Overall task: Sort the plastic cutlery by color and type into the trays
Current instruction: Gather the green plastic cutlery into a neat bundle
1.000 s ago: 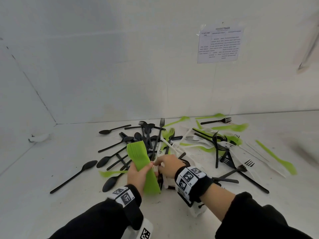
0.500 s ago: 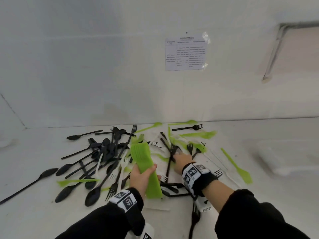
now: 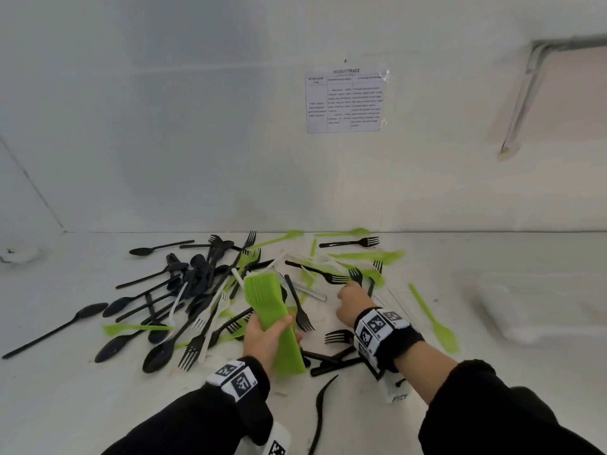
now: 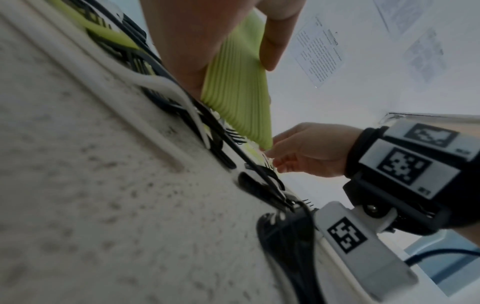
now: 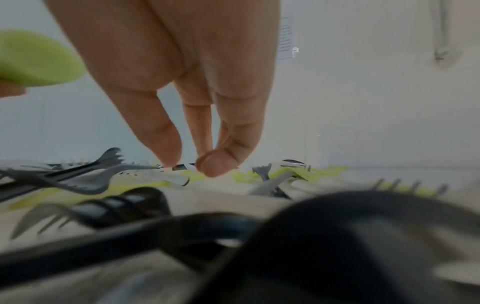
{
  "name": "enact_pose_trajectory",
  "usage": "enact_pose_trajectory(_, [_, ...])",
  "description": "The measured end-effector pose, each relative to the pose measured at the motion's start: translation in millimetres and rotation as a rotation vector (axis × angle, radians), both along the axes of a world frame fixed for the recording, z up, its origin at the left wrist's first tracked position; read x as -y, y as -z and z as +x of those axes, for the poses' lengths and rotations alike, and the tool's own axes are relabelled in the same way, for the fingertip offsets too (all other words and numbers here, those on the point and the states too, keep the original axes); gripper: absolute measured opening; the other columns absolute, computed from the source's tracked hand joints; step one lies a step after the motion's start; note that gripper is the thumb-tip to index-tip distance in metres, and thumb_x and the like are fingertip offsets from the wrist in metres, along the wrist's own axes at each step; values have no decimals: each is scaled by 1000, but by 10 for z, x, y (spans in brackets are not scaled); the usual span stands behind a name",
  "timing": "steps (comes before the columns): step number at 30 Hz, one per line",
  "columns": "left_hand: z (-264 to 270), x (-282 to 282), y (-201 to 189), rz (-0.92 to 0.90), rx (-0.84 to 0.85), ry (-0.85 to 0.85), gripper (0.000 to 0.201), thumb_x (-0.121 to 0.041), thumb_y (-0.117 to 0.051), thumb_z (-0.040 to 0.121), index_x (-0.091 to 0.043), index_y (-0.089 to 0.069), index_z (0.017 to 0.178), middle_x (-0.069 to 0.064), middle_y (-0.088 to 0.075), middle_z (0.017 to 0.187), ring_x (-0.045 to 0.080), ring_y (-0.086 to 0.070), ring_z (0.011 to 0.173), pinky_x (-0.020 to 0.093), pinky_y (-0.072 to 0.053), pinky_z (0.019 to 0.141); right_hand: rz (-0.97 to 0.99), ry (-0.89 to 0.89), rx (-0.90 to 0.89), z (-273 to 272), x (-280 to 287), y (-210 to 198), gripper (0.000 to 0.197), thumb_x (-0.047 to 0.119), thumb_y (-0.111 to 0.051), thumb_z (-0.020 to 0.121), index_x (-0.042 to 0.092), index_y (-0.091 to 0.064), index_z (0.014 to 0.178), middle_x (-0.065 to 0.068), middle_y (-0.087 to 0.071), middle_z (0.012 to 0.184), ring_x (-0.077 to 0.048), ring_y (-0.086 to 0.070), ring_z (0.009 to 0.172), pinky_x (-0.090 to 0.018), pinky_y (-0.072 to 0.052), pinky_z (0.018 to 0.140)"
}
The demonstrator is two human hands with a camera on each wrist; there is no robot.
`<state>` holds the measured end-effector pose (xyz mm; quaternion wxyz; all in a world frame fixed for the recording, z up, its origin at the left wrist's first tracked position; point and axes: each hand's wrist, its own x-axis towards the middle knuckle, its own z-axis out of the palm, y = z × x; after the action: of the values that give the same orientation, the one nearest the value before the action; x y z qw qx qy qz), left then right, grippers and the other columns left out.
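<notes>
The right hand's fingertips [image 5: 168, 158] point straight down into the pile [image 3: 210, 297], thumb and forefinger a little apart and just touching the cutlery. Nothing is pinched between them yet. Below them lie black forks, white pieces and a green one, tangled together.

The left hand [image 3: 266, 339] has its thumb and fingers wrapped around a stack [image 3: 272, 316] of green pieces, all pressed flat together; which type they are cannot be told. The stack stands tilted, its upper end leaning away over the pile.

Risks, as a judgement: the pieces overlap, so lifting one green piece may drag a black fork along or flick others across the table [image 3: 65, 405]. The stack is thick, and adding another could loosen the grip and let it fan out or slip.

The right hand [image 3: 353, 305] reaches forward, wrist low, palm down. The left forearm rises from the lower edge, hand held above the table near the pile's centre. A white tray [image 3: 532, 307] sits blurred at the far right, well apart from both hands.
</notes>
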<state>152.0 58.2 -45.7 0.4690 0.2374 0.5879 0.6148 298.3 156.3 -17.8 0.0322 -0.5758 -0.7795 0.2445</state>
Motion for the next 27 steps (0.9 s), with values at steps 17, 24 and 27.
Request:
enact_pose_trajectory(17, [257,93,-71,5,129,98,25,-7,-47,95,-12,-55,119,13,-65,107,26,-63,92,40,-54,80,-59,-164,-398,-216,669,-242,40,16,-48,93,8,-48,133,-9,-57,124,-21,-54,108,-28,-42,94])
enact_pose_trajectory(24, [681,-25,-198,19,259,182,25,-5,-37,98,-10,-58,110,11,-66,99,24,-63,88,37,-52,76,-6,-67,-212,123,708,-322,68,30,-65,82,10,-32,139,-10,-30,132,-26,-40,125,-33,-38,106])
enact_pose_trajectory(27, [928,-91,-258,33,266,253,22,-4,-40,98,-11,-59,107,10,-67,98,22,-62,86,33,-52,66,61,-9,-182,374,662,-362,71,25,-63,83,12,-28,143,-13,-32,136,-30,-36,128,-36,-36,107])
